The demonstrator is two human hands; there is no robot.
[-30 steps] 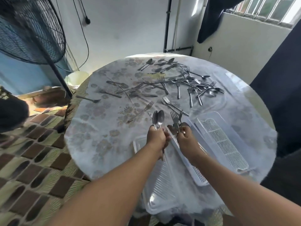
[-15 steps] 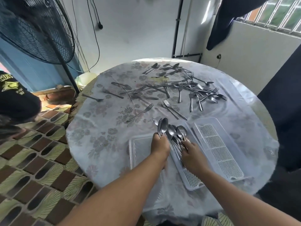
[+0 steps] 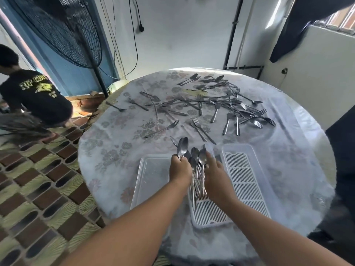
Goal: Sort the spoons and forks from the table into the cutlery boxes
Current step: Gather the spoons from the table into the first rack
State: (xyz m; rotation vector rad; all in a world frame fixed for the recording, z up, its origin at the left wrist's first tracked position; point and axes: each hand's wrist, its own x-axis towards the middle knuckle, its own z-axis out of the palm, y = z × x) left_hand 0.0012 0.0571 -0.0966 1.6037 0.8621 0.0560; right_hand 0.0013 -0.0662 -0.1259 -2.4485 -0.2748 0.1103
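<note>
Round and draped in a pale flowered cloth, our table point(image 3: 107, 162) fills the view, with white walls behind it and a patterned tile floor to our left. Our left hand point(image 3: 179, 169) is curled into a fist around the handles of a few spoons point(image 3: 183, 145), their bowls sticking up just beyond our knuckles. Right beside it, our right hand point(image 3: 215, 175) reaches down over a second bunch of spoons point(image 3: 197, 160); its fingers touch that bunch, but we cannot tell whether they grip the spoons or only press on them. This bunch lies lengthwise in the middle cutlery box point(image 3: 209, 215), a clear plastic tray with a white slotted grid on its bottom, directly under both hands. Another grid-lined box point(image 3: 247, 179) sits just to the right of our right hand, and a plain clear tray point(image 3: 151, 173) sits just to the left of our left hand. Well beyond our hands, on the far half of the table, lies a loose scatter of forks and spoons point(image 3: 217, 106), many overlapping. Off past our left hand stands a large black fan point(image 3: 63, 29), and near it a person in a dark printed shirt point(image 3: 36, 95) bends over the floor.
</note>
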